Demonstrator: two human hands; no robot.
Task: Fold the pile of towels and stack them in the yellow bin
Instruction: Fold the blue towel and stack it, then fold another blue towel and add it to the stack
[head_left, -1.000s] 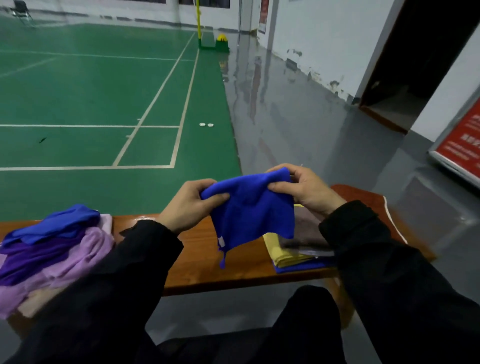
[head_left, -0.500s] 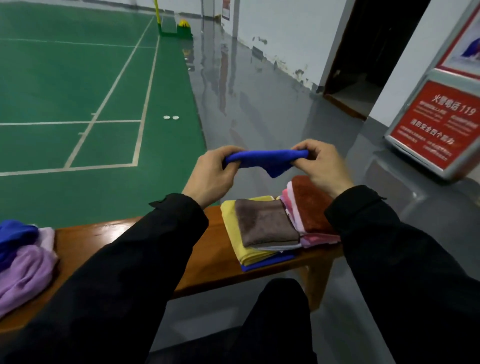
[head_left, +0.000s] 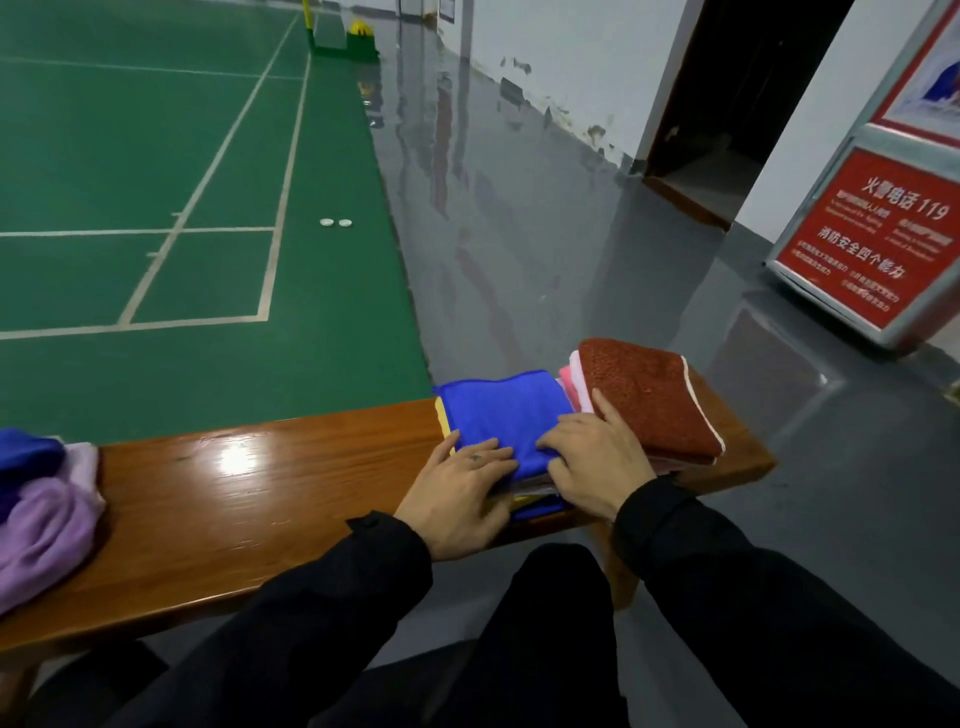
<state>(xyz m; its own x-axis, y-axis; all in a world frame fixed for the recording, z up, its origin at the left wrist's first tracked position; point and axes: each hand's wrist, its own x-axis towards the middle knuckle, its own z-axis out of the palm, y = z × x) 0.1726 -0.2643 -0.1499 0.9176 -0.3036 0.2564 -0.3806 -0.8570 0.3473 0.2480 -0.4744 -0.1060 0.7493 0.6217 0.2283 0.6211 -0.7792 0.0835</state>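
Note:
A folded blue towel (head_left: 506, 410) lies on top of a stack of folded towels at the right end of the wooden bench (head_left: 270, 499). My left hand (head_left: 462, 488) lies flat on the towel's near left edge. My right hand (head_left: 592, 462) presses its near right corner, fingers mostly straight. Beside it stands a second stack topped by a rust-brown towel (head_left: 649, 397), over pink ones. An unfolded pile of purple and blue towels (head_left: 41, 499) sits at the bench's left end. No yellow bin is in view.
Beyond the bench lie a green court floor (head_left: 156, 208) and a glossy grey floor. A red sign board (head_left: 878, 239) stands at the right. My knees are under the bench's near edge.
Both hands have lowered the folded blue towel from the air onto the left stack, covering the brown-grey towel there, and now press it flat.

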